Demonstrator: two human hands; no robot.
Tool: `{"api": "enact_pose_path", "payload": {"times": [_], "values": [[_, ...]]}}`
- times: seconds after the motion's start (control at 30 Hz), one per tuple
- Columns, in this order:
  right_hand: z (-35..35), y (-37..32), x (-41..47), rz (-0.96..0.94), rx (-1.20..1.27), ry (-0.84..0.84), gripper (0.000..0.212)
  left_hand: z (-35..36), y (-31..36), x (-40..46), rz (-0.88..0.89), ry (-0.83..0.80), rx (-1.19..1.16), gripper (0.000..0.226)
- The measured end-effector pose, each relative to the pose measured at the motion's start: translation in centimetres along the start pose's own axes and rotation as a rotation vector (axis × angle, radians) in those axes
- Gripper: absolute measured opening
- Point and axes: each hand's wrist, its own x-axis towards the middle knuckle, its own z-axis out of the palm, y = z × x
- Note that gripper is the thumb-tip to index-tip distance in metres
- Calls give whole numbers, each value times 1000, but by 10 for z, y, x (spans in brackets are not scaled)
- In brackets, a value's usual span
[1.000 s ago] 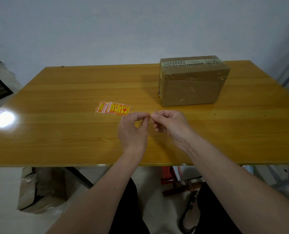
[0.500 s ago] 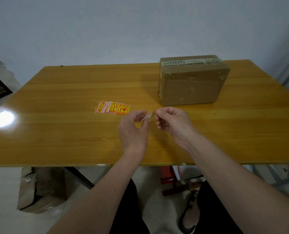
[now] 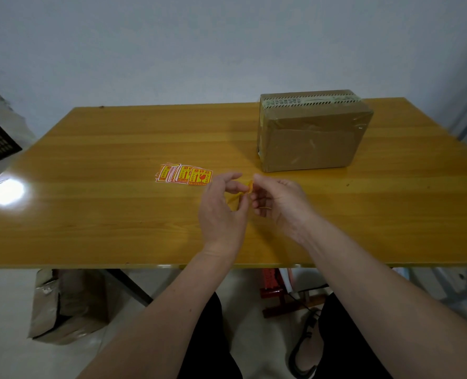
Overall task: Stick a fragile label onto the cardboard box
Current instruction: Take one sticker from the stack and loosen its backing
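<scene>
Two hands (image 3: pixel 250 203) around one yellow-orange label (image 3: pixel 250 186), apparently edge-on.

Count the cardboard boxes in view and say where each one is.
2. One taped box stands on the table, far right. Another box sits on the floor under the table's left side. Others may be hidden beneath the table.

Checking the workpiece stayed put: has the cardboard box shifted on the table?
No. The cardboard box sits at the same far right spot on the table.
</scene>
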Motion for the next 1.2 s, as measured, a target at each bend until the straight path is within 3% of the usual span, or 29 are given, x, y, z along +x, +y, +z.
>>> {"api": "enact_pose_path", "payload": {"times": [0.27, 0.5, 0.67, 1.2], "values": [[1, 0, -1, -3, -33, -20, 14, -1, 1, 0, 6, -7, -41, 52], [0, 2, 1, -25, -58, 19, 17, -1, -16, 2, 79, 15, 181, 17], [-1, 6, -1, -38, -45, -21, 12, -1, -17, 2, 83, 78, 181, 8], [-2, 7, -6, -104, -83, -102, 14, 1, -16, 0, -88, 21, -6, 17]]}}
